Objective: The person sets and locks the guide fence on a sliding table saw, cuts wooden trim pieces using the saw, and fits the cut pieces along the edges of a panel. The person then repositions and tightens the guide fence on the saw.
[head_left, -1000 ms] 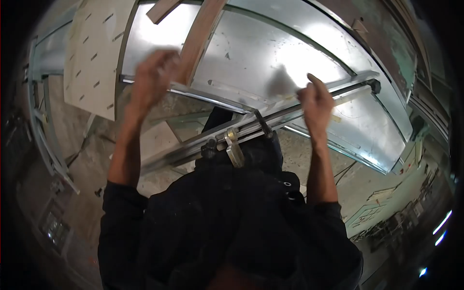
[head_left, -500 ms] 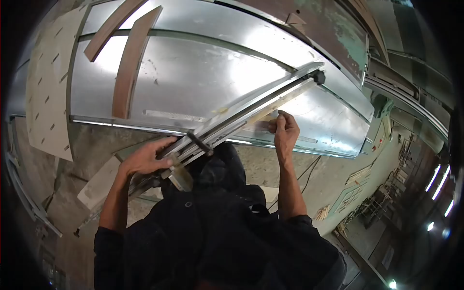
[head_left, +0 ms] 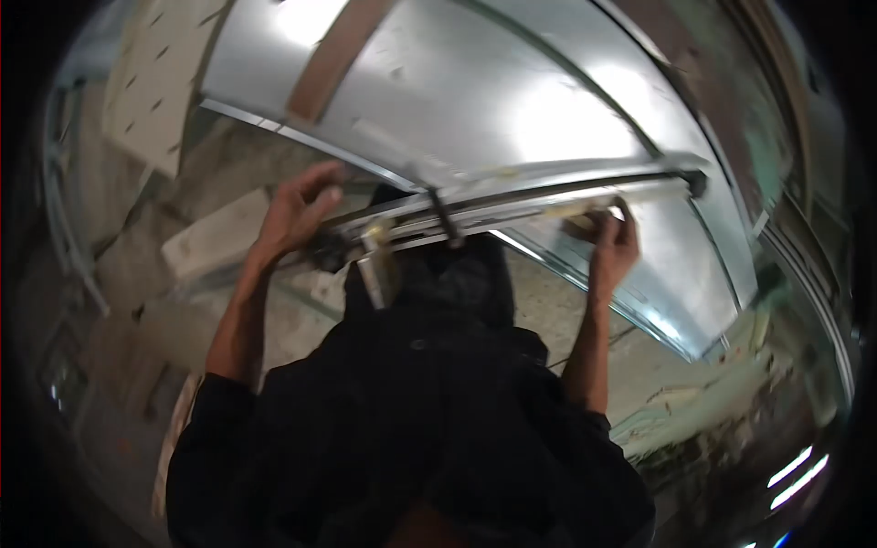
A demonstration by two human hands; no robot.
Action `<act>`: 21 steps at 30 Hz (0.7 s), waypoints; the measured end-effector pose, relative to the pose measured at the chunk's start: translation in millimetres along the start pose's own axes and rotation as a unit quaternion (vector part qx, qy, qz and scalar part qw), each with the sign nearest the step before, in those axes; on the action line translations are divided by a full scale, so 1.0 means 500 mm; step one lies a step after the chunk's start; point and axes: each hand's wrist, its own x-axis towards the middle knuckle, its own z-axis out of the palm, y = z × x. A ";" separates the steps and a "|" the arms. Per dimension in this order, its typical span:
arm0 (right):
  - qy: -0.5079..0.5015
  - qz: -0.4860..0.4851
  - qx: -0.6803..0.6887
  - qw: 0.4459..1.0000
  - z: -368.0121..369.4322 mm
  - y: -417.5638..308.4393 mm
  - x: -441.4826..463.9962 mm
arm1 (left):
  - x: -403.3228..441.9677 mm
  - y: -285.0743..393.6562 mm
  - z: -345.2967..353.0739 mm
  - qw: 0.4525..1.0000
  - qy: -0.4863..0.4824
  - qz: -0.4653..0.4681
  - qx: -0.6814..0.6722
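A long metal fence-like bar [head_left: 512,203] lies slanted across a shiny metal tabletop [head_left: 438,87], its near end overhanging the edge. A pale wooden strip [head_left: 566,209] runs along its near side. At the bar's left end is my left hand [head_left: 300,208], thumb and fingers apart, holding nothing visible. My right hand [head_left: 616,245] has thumb and forefinger closed together beside the strip. Whatever is in that pinch is too blurred to make out. A dark clamp-like handle [head_left: 444,217] crosses the bar, and a small block [head_left: 376,274] hangs near its left end.
A brown wooden board [head_left: 333,59] lies on the metal table at the upper left. Beyond it stands a pale slotted panel [head_left: 164,82]. A light board [head_left: 219,236] is low down on the left. Metal rails [head_left: 808,265] run along the right side.
The view has turned, so the bar appears flatter. My left hand has come away from the bar's end, its fingers lifted. My right hand stays pinched near the strip.
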 end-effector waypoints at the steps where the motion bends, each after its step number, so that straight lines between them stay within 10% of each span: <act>1: 0.002 0.027 0.040 0.999 0.005 -0.020 -0.011 | -0.029 0.023 0.008 1.000 0.016 -0.019 0.006; 3: -0.031 0.000 -0.083 0.996 0.005 -0.027 -0.034 | -0.088 0.073 0.020 0.960 0.251 -0.019 -0.120; 9: -0.257 -0.169 -0.095 0.947 0.083 -0.140 -0.113 | -0.298 -0.028 0.116 0.921 0.284 -0.240 -0.114; 11: -0.307 -0.252 -0.133 0.908 0.148 -0.175 -0.140 | -0.316 -0.102 0.161 0.820 0.289 -0.309 -0.385; 15: -0.302 -0.320 -0.172 0.882 0.247 -0.192 -0.171 | -0.231 -0.133 0.206 0.640 0.346 -0.241 -0.642; 21: -0.331 -0.390 -0.194 0.837 0.266 -0.178 -0.182 | -0.139 -0.076 0.202 0.595 0.448 -0.166 -0.646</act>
